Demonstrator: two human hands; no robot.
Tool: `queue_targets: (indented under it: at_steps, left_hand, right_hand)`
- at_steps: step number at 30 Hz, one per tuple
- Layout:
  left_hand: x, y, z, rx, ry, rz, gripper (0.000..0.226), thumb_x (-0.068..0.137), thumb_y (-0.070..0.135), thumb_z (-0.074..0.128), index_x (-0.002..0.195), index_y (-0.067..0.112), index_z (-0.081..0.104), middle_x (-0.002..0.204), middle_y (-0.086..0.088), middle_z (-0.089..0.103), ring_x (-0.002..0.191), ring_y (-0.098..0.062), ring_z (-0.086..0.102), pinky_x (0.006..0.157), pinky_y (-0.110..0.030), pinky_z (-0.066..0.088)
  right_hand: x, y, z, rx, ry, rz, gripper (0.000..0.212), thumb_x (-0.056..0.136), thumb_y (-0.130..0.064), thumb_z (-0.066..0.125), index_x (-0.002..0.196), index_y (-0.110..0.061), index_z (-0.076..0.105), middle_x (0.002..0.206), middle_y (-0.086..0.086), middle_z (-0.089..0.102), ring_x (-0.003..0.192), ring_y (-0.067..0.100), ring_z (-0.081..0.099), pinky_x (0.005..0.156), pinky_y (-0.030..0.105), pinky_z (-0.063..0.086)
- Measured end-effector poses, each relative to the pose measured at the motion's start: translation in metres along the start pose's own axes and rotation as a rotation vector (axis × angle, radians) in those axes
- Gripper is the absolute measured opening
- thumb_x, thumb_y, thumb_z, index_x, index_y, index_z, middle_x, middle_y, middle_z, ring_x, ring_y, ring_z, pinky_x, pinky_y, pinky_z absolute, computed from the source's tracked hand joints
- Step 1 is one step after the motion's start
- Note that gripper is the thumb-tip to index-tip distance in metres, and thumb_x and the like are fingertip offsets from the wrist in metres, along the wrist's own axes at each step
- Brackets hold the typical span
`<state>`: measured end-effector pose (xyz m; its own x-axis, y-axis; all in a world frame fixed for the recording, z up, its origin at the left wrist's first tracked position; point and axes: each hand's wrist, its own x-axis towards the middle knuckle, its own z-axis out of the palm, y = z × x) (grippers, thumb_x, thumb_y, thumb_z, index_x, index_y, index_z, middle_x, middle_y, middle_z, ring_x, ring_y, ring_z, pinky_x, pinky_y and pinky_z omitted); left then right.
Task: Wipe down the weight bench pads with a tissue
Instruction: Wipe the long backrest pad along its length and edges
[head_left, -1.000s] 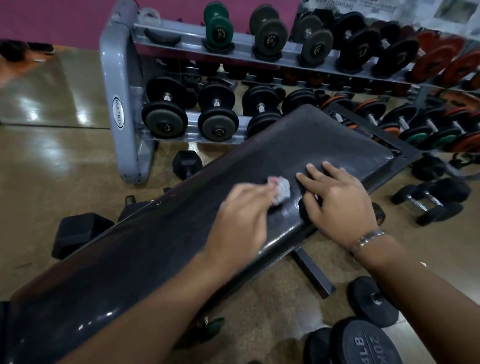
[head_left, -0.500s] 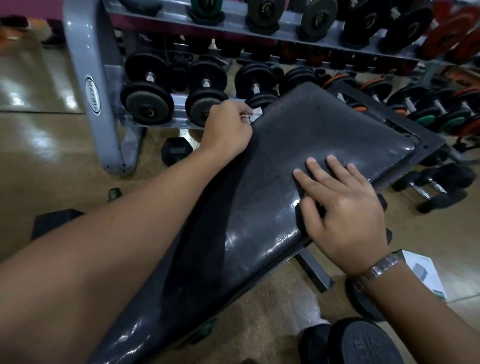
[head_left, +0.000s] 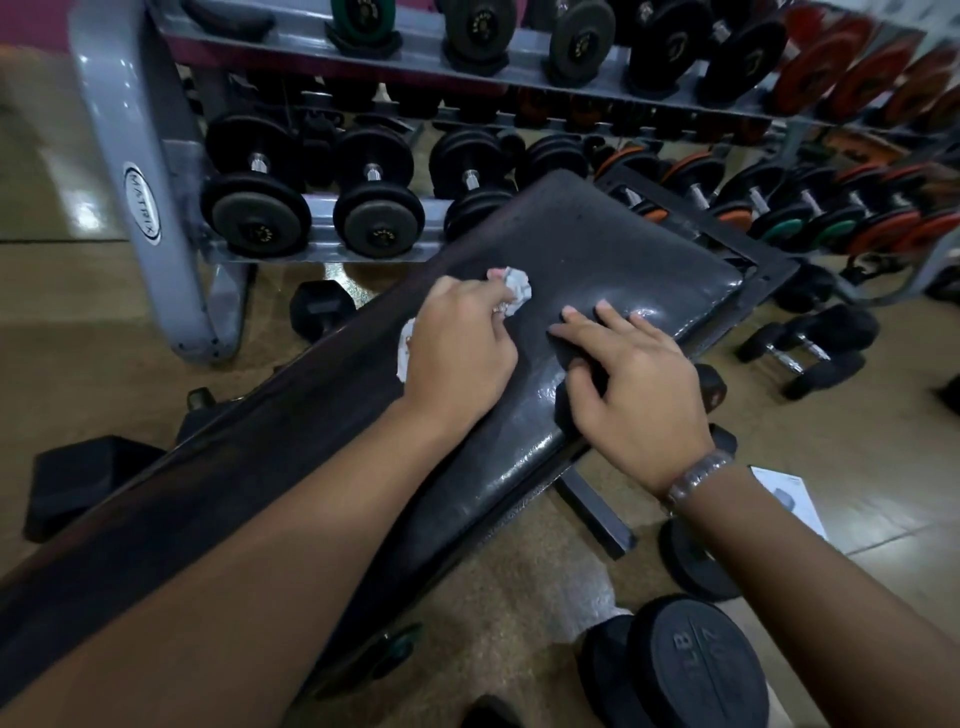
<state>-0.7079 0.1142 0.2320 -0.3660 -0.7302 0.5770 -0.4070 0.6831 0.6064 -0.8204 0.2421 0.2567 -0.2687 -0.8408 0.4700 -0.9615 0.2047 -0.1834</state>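
While the right hand (head_left: 636, 395) lies spread on the bench pad (head_left: 597, 270) (likely to steady it), the left hand (head_left: 457, 353) at frame centre presses a crumpled tissue (head_left: 514, 285), pinched in its fingers, onto it.

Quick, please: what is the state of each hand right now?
Left hand: closed on the crumpled white tissue, on the black bench pad.
Right hand: open, flat on the pad, holding nothing.

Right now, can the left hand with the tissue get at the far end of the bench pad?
Probably yes. The left hand holds the tissue on the bench pad, and the far end beyond it lies bare; the right hand rests flat toward the pad's near edge, off that path.
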Motion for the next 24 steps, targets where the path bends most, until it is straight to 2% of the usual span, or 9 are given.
queue_targets:
  at_steps: [3, 6, 8, 11, 14, 16, 20, 24]
  left_hand:
    - [-0.02, 0.014, -0.003, -0.007, 0.02, 0.011, 0.026, 0.082, -0.006, 0.06, 0.093, 0.011, 0.076, 0.089, -0.001, 0.075, 0.09, -0.025, 0.06, 0.075, -0.026, 0.042]
    - [-0.038, 0.024, -0.006, 0.007, 0.022, 0.048, 0.028, 0.078, -0.009, 0.062, 0.092, 0.011, 0.076, 0.088, 0.0, 0.075, 0.086, -0.027, 0.061, 0.074, -0.023, 0.038]
    - [-0.049, 0.027, -0.006, 0.002, -0.017, 0.081, 0.03, 0.079, -0.009, 0.06, 0.097, 0.009, 0.076, 0.092, -0.001, 0.075, 0.089, -0.026, 0.06, 0.079, -0.025, 0.043]
    - [-0.061, 0.029, -0.005, 0.023, -0.076, 0.113, 0.032, 0.08, -0.008, 0.058, 0.103, 0.008, 0.074, 0.096, 0.0, 0.074, 0.094, -0.022, 0.057, 0.082, -0.03, 0.049]
    - [-0.07, 0.03, -0.006, 0.064, -0.099, 0.165, 0.035, 0.078, -0.007, 0.064, 0.107, 0.009, 0.073, 0.098, 0.001, 0.074, 0.094, -0.02, 0.056, 0.083, -0.025, 0.046]
    - [-0.074, 0.031, -0.007, 0.084, -0.104, 0.205, 0.038, 0.074, -0.007, 0.067, 0.108, 0.008, 0.074, 0.101, 0.0, 0.074, 0.093, -0.021, 0.059, 0.081, -0.028, 0.05]
    - [-0.083, 0.034, -0.011, 0.121, -0.145, 0.275, 0.042, 0.069, -0.006, 0.066, 0.108, 0.007, 0.073, 0.106, -0.001, 0.074, 0.095, -0.022, 0.06, 0.079, -0.031, 0.053]
    - [-0.094, 0.033, -0.015, 0.102, -0.197, 0.368, 0.044, 0.074, -0.003, 0.06, 0.115, 0.006, 0.072, 0.112, -0.003, 0.073, 0.101, -0.022, 0.059, 0.084, -0.032, 0.054]
  right_hand:
    - [0.003, -0.003, -0.011, 0.077, -0.002, 0.058, 0.04, 0.081, -0.006, 0.053, 0.117, -0.022, 0.06, 0.119, -0.01, 0.067, 0.112, 0.008, 0.055, 0.11, 0.031, 0.034]
    - [0.008, -0.004, -0.019, 0.072, -0.028, 0.077, 0.043, 0.076, -0.004, 0.05, 0.113, -0.025, 0.057, 0.11, -0.009, 0.07, 0.1, 0.016, 0.061, 0.096, 0.033, 0.045]
    - [0.013, -0.001, -0.023, 0.038, -0.062, 0.089, 0.043, 0.076, -0.006, 0.049, 0.111, -0.029, 0.057, 0.107, -0.009, 0.072, 0.096, 0.022, 0.065, 0.084, 0.034, 0.05]
    - [0.018, 0.002, -0.025, -0.002, -0.094, 0.072, 0.041, 0.075, -0.012, 0.046, 0.109, -0.032, 0.058, 0.099, -0.007, 0.073, 0.088, 0.025, 0.066, 0.075, 0.037, 0.052]
    - [0.02, 0.004, -0.025, -0.039, -0.107, 0.049, 0.046, 0.07, -0.021, 0.038, 0.107, -0.034, 0.059, 0.095, -0.007, 0.074, 0.081, 0.023, 0.066, 0.072, 0.037, 0.053]
    - [0.021, 0.005, -0.025, -0.055, -0.11, 0.024, 0.047, 0.069, -0.022, 0.036, 0.107, -0.035, 0.061, 0.098, -0.008, 0.074, 0.082, 0.021, 0.067, 0.073, 0.037, 0.053]
    - [0.02, 0.003, -0.027, -0.091, -0.098, -0.059, 0.044, 0.073, -0.013, 0.044, 0.107, -0.03, 0.065, 0.111, -0.01, 0.071, 0.094, 0.022, 0.068, 0.079, 0.037, 0.055]
    - [0.021, 0.003, -0.024, -0.12, -0.059, -0.107, 0.043, 0.074, -0.013, 0.043, 0.107, -0.026, 0.068, 0.11, -0.009, 0.072, 0.091, 0.022, 0.07, 0.078, 0.037, 0.054]
